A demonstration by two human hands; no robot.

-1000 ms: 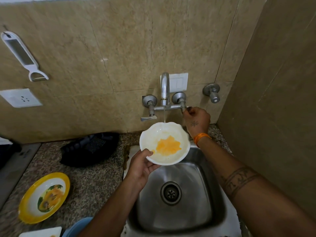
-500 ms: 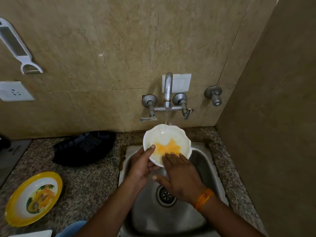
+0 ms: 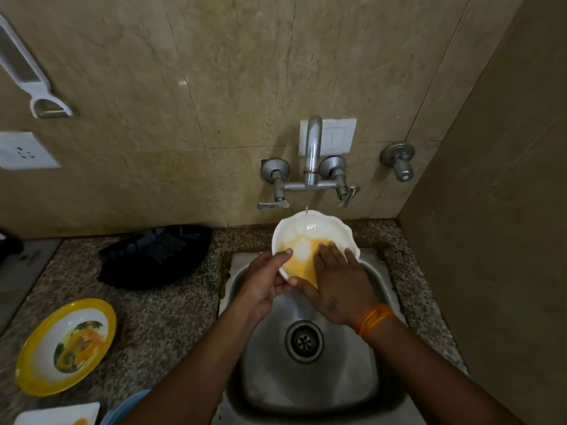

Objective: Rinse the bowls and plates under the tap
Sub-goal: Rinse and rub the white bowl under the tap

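Observation:
A white scalloped bowl [image 3: 310, 233] smeared with yellow residue is held over the steel sink [image 3: 310, 381], under a thin stream from the tap [image 3: 313, 151]. My left hand [image 3: 265, 280] grips the bowl's near-left rim, thumb on the inside. My right hand [image 3: 340, 282] lies flat inside the bowl, its straight fingers pressing on the yellow smear. Water has thinned the residue at the bowl's middle. A yellow-rimmed plate [image 3: 66, 346] with food remains sits on the counter at the left.
A black cloth-like heap [image 3: 156, 256] lies on the granite counter left of the sink. A white square plate [image 3: 58, 417] and a blue rim [image 3: 129, 406] show at the bottom edge. A side wall [image 3: 491, 240] stands close on the right.
My right hand left the tap's right handle, came down and now presses inside the bowl. Water runs into the bowl and the yellow smear has spread.

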